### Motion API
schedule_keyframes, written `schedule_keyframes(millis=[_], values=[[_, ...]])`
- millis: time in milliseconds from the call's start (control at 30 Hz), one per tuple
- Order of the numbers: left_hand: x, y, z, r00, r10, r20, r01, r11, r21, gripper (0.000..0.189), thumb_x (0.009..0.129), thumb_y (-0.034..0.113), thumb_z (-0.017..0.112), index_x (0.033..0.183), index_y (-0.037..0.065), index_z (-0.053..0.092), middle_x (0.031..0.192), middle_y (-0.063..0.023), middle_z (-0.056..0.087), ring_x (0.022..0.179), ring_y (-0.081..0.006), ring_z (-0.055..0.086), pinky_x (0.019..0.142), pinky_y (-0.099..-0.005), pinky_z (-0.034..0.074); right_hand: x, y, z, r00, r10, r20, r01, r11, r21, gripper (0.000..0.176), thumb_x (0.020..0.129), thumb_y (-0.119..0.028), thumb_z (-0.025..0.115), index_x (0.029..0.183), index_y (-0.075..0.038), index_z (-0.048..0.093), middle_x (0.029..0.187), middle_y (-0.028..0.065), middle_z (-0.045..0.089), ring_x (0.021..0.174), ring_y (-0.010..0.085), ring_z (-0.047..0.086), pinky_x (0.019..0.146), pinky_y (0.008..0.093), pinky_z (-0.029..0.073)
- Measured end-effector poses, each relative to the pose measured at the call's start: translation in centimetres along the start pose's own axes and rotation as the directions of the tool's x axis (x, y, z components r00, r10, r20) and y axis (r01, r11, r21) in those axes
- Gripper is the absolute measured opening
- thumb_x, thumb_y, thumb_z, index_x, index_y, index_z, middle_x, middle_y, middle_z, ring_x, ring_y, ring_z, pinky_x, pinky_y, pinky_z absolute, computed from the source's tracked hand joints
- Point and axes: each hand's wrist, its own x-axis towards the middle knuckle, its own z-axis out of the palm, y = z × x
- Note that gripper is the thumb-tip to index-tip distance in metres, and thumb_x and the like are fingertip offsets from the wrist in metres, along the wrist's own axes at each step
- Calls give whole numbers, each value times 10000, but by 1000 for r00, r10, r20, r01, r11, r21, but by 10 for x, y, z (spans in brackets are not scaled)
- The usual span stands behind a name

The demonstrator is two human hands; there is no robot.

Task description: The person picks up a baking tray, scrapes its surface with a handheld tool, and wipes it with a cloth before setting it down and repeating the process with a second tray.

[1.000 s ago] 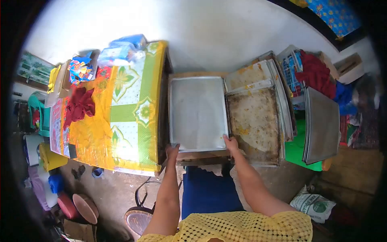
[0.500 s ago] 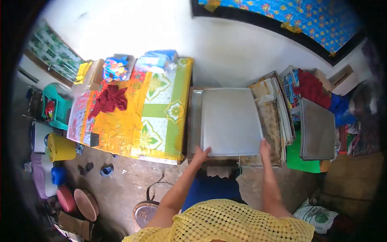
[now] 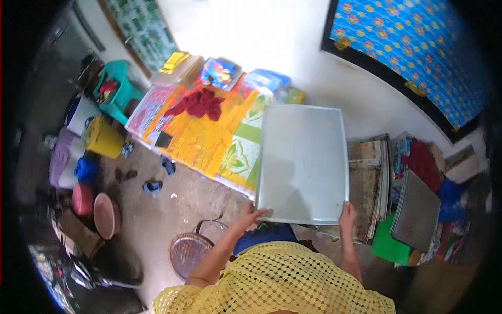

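A large silver baking tray [image 3: 303, 162] with a thin raised rim is held up in front of me, tilted, its near edge close to my waist. My left hand [image 3: 250, 215] grips its near left corner, thumb along the rim. Around the near right corner closes my right hand [image 3: 347, 215]. The tray overlaps the right end of a table covered in patterned plastic [image 3: 209, 141] and hides what lies below it. Just right of it stand worn, stained boards or trays [image 3: 363, 183].
On the table lie a dark red cloth [image 3: 198, 104] and several wrapped packages. Dark trays [image 3: 415, 209] lean by a green container [image 3: 389, 243] at right. A round wooden stool [image 3: 189, 254] stands left of my legs. A yellow bucket [image 3: 104, 137] and basins [image 3: 106, 215] are farther left.
The tray has been lifted off the pile beside the table and brought nearer to me, now overlapping the table's right end. My view has turned toward the left. Both hands keep their grip.
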Motion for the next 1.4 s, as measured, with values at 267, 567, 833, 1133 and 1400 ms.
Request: schedule_keyframes(millis=[267,567,833,1133,1400], values=[[-33,-36,-68,903,-29,-428,-137,926,-352,415,874,315,594,1114,-17,526,937,-93,625,763,-168,616,567,-295,506,4,-35,125,953,-93,288,37,981,192,437,970,-344,436,956,59,605,852,170,639,769,244,582,750,363,450],[-1,-36,-209,603,-98,-792,-576,632,-517,325,899,249,497,1166,63,512,951,-70,585,764,-197,581,642,-366,495,-58,-135,208,244,162,956,-216,970,-109,527,941,-423,475,1275,-19,423,1086,125,598,819,206,602,655,356,515],[55,-24,-377,490,-199,-849,-463,765,-447,366,861,133,502,1223,73,510,894,-69,583,716,-199,579,581,-379,488,-103,-175,364,-307,239,921,416,904,-96,468,897,-473,524,1098,-55,591,1053,110,628,770,203,617,644,365,502],[134,-9,-485,655,-150,-741,-383,780,-496,348,855,143,567,1190,57,536,857,-49,602,653,-173,568,523,-327,452,-51,-353,560,190,-401,896,711,686,156,349,833,-373,619,1019,-79,591,917,122,637,869,283,633,741,421,492],[136,25,-483,739,-105,-666,-279,851,-445,377,882,218,565,1219,57,512,948,-51,595,731,-142,560,594,-292,448,-100,-405,722,427,-559,711,887,411,-209,648,730,-447,717,1190,-40,509,1090,119,562,1028,301,543,876,464,430]])
